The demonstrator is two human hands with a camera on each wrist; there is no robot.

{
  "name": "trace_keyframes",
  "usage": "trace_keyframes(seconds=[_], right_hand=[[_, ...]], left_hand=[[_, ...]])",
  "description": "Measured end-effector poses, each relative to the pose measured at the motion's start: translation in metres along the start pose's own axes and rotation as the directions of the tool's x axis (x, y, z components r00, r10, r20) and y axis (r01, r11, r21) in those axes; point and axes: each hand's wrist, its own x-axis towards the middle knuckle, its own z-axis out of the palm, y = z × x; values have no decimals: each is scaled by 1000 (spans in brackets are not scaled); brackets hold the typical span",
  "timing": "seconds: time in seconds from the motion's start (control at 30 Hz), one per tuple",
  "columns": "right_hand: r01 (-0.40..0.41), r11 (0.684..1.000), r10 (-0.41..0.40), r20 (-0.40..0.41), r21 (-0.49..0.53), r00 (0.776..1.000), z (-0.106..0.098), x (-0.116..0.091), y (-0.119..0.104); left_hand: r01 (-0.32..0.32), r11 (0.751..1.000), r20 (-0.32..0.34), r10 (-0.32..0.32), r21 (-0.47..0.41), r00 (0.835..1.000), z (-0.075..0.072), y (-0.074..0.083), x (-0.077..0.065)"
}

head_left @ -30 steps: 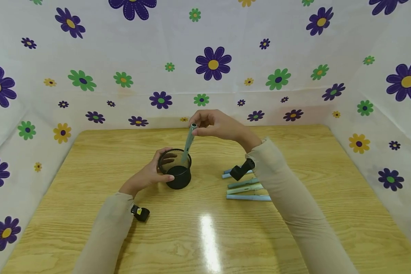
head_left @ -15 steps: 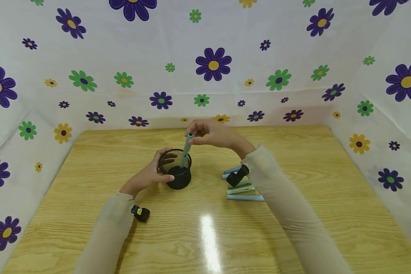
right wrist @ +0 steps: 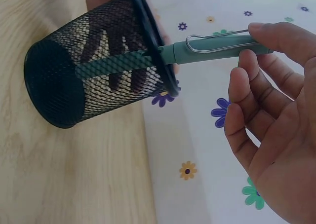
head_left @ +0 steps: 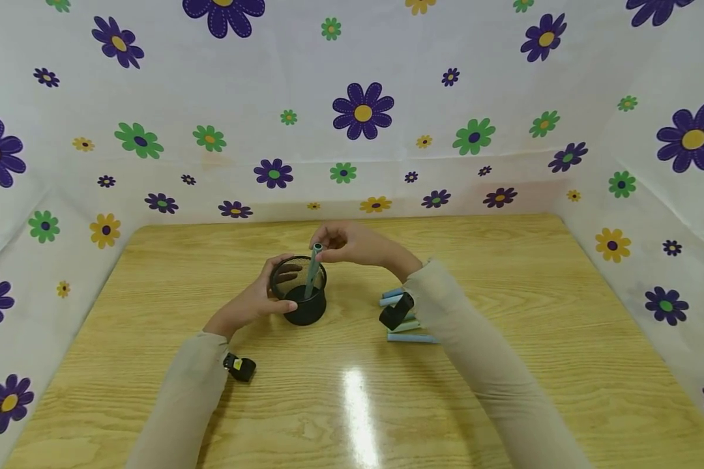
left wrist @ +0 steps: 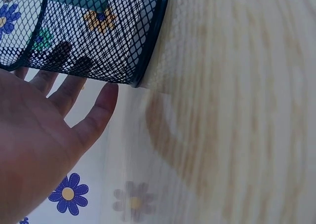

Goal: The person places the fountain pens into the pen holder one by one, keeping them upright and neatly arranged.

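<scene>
A black mesh pen holder stands on the wooden table. My left hand grips its left side, thumb in front and the other fingers behind the mesh. Between thumb and fingertips, my right hand pinches the upper, capped end of a green pen with a wire clip. In the right wrist view the lower part of this pen runs through the rim and shows through the mesh, while the cap stays outside. The left wrist view has the holder with the left fingers along it.
Right of the holder lie several pens, including a light blue pen, a pale green pen and a darker blue pen; the right wrist camera and sleeve partly cover them. A flower-printed cloth surrounds the table at back and sides.
My right hand has come down and slightly left, and the green pen has sunk deeper into the holder. The left hand and the holder have kept their place.
</scene>
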Motion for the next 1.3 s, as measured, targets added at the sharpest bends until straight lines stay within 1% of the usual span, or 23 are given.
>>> trace_keyframes(seconds=[0.1,0.33,0.53,0.67,0.83,0.97,1.2,1.3], right_hand=[[6,1000,-6,13,28,1000,3,2,4],[-16,1000,16,23,26,1000,7,2,9],[-18,998,16,42,52,999,4,1,8],[-31,998,29,46,52,999,0,-2,6],[-50,998,49,24,25,998,-10,-10,6],[-77,997,77,-7,4,997,-21,-21,6],[-85,995,81,-62,-60,995,-41,-40,10],[-114,991,108,-82,-77,991,-49,-48,11]], left_hand=[[-4,1000,0,4,3,1000,0,0,0],[4,1000,-2,-4,-4,1000,-1,-3,0],[12,1000,-4,-12,-14,1000,-1,-3,0],[18,1000,-8,-18,-21,1000,-1,-4,0],[14,1000,-16,-14,-6,1000,-1,-4,1],[12,1000,-17,-12,7,1000,-1,-3,1],[30,999,-20,-29,14,999,-2,-4,1],[34,999,-19,-34,14,999,-1,-3,0]])
